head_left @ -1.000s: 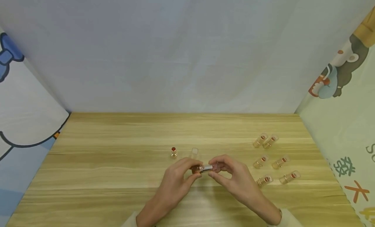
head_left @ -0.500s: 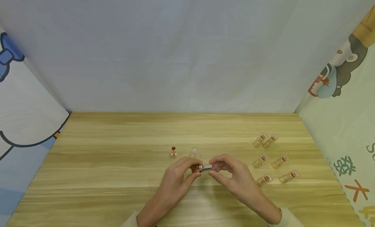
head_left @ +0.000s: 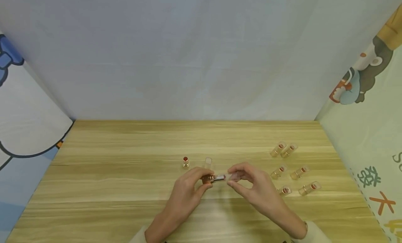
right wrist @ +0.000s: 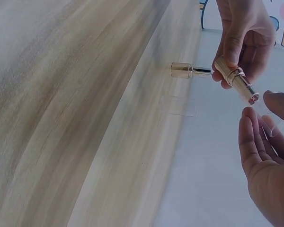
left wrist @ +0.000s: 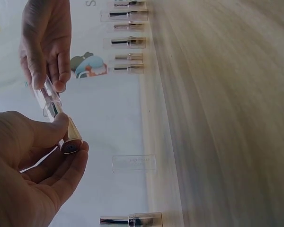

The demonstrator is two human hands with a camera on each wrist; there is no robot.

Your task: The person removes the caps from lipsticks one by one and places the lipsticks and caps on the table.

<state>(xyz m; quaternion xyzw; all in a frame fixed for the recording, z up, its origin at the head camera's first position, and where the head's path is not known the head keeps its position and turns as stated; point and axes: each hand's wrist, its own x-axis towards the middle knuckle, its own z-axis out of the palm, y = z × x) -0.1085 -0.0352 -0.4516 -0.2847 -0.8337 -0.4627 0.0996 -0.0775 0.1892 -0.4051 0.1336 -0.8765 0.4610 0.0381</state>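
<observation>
The held lipstick point(right wrist: 237, 80) is pinched by its base between the thumb and fingers of the left hand point(head_left: 188, 189), with its tip pointed toward the right hand point(head_left: 260, 189). Just to the right of the held lipstick's tip, the loose clear cap point(head_left: 232, 177) is pinched between the right hand's thumb and fingertips. Compared with half a second ago, the loose clear cap has been drawn farther right, more of the tip is exposed, and the held lipstick has been shifted slightly left. On the held lipstick a gold base, a narrower silvery tube and a reddish tip are seen; its round base end carries a mark too small to be read. It is held above the counter point(head_left: 103, 180). Just behind the held lipstick, the standing cap point(head_left: 208, 162) is set upright; behind it and to the left, the uncapped lipstick point(head_left: 186, 162) is stood, dark red at the top. Well to its right, six capped lipsticks point(head_left: 299, 173) are grouped, one partly hidden by the right hand. Farthest behind it, a pale grey backdrop point(head_left: 201, 61) is hung.
</observation>
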